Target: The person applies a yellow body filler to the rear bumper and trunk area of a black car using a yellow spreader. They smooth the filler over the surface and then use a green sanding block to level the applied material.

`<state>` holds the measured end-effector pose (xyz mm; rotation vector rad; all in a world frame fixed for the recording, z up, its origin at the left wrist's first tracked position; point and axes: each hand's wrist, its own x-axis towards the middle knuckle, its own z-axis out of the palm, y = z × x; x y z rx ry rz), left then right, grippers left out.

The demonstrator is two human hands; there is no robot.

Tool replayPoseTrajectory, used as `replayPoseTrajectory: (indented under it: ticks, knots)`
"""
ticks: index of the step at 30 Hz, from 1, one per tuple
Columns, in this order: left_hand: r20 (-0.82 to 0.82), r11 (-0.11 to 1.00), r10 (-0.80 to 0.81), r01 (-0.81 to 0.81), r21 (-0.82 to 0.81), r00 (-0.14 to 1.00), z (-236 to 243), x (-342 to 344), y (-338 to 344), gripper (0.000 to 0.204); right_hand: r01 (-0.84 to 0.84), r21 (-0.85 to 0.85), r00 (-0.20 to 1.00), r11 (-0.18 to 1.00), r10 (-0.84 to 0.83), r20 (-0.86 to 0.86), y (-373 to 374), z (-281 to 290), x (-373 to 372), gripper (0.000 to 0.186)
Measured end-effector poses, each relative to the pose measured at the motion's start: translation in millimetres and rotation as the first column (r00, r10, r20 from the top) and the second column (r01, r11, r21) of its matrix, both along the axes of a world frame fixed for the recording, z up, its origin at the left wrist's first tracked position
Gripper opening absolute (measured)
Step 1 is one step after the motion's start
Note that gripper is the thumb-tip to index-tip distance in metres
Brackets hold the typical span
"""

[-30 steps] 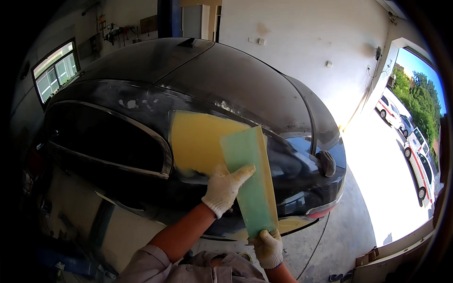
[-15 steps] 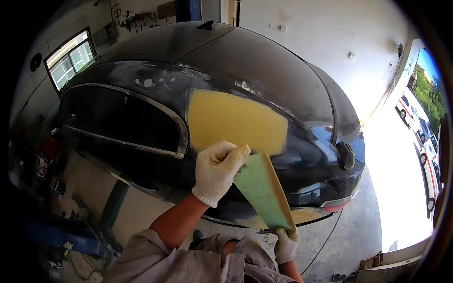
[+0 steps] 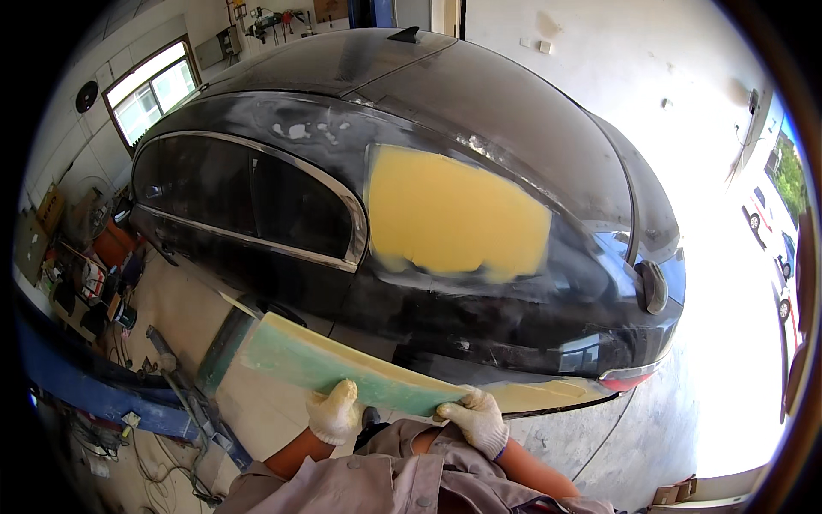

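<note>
A long, flat green putty spreader (image 3: 318, 368) slants across in front of my body, its upper edge coated with yellow putty. My right hand (image 3: 479, 423), in a white knitted glove, grips its right end with the thumb on top. Along the lower edge, left of the middle, my gloved left hand (image 3: 335, 415) is closed with its thumb up against the spreader; some of its fingers are hidden. Beyond stands a black car, whose rear side panel carries a large patch of yellow putty (image 3: 458, 212) with an uneven lower edge.
The car's side window (image 3: 248, 193) has a chrome frame. More filler (image 3: 541, 394) covers the lower bodywork near the tail light. On the left are a blue lift arm (image 3: 111, 411), cables on the floor and cluttered shelving. A bright doorway opens at right.
The spreader has swung from steeply upright near the panel to a flatter slant low before me. My left hand has dropped from its upper end to its lower edge. The view has shifted.
</note>
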<state>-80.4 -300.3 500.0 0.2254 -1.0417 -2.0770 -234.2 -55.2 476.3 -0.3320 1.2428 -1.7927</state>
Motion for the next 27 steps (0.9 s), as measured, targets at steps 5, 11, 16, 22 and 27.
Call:
replayPoseTrajectory:
  ticks: [5,11,16,22,27]
  knots:
    - [0.452,0.965,0.144,-0.024,-0.260,0.880,-25.8,62.4,6.7,0.035,-0.270,0.515,0.687,0.814,0.537,-0.489,-81.5,62.5,-20.5,0.049]
    - [0.716,0.427,0.485,0.579,-0.695,0.502,47.3,43.5,-18.2,0.025,0.007,-0.231,0.972,0.973,-0.061,-0.228,-94.0,16.3,-11.1,0.090]
    - [0.541,0.426,0.301,0.397,-0.813,0.785,44.1,-7.3,22.0,0.023,0.134,-0.522,0.889,0.843,-0.335,-0.313,-117.1,86.1,-8.4,0.131]
    - [0.366,0.720,0.291,0.050,-0.693,0.884,87.2,-16.7,-10.5,0.027,-0.168,0.359,0.415,0.918,0.396,-0.819,-89.1,65.3,0.2,0.093]
    - [0.169,-0.227,0.517,0.325,-0.918,0.839,170.7,-69.3,-48.8,0.042,0.304,-0.007,0.005,0.953,-0.009,-1.000,-22.1,110.5,-25.8,0.042]
